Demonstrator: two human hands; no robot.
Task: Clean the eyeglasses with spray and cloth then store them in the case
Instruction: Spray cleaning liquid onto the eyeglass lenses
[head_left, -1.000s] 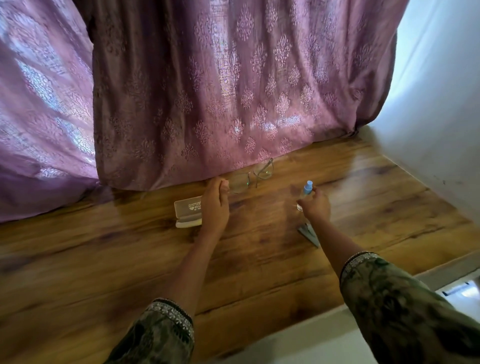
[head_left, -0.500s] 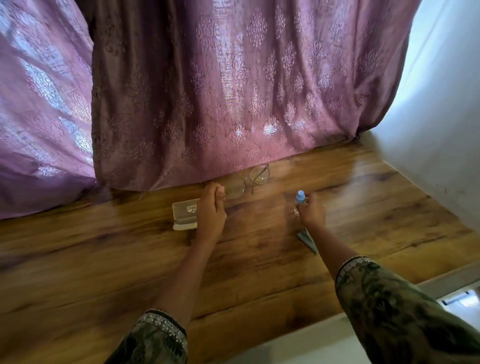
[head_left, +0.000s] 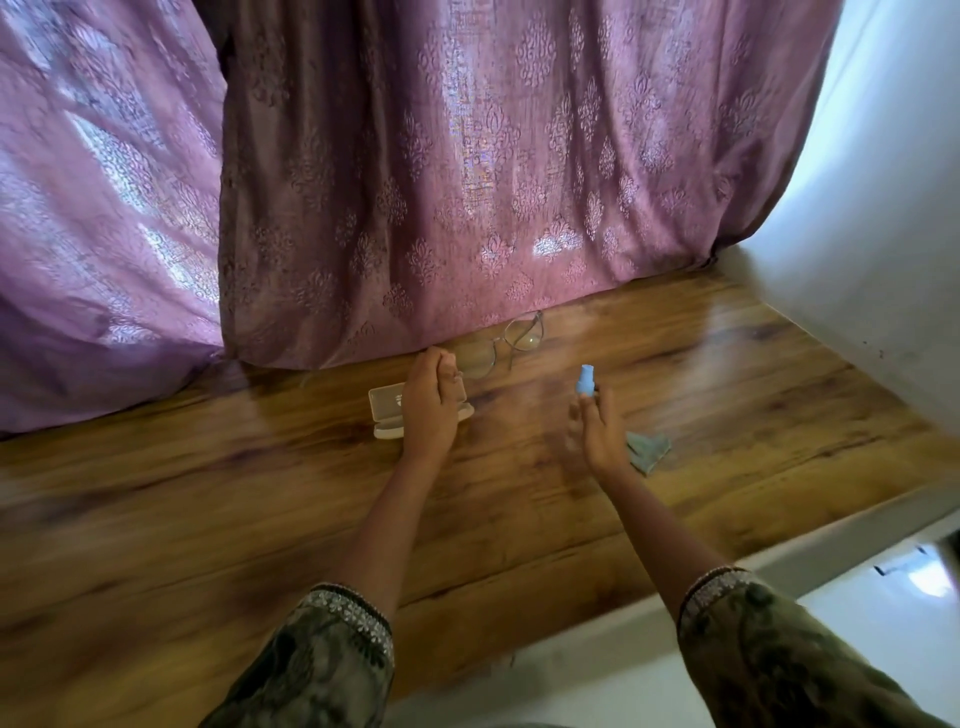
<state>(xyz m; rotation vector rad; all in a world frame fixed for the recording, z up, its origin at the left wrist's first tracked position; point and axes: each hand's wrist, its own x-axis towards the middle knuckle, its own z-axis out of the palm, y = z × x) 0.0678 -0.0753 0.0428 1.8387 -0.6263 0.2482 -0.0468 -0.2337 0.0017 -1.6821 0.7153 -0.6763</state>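
Case (head_left: 387, 414) partly under left hand (head_left: 431, 410); blurred right hand (head_left: 597, 434) grips spray bottle (head_left: 586, 379).

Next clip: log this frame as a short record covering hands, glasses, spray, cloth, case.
left hand: fingers at the eyeglasses, grip unclear
right hand: holds spray bottle, blue top up
cloth: lies on table beside right hand
case: on table, seemingly open, partly hidden by left hand
eyeglasses: on table near curtain
stage: wiping not started
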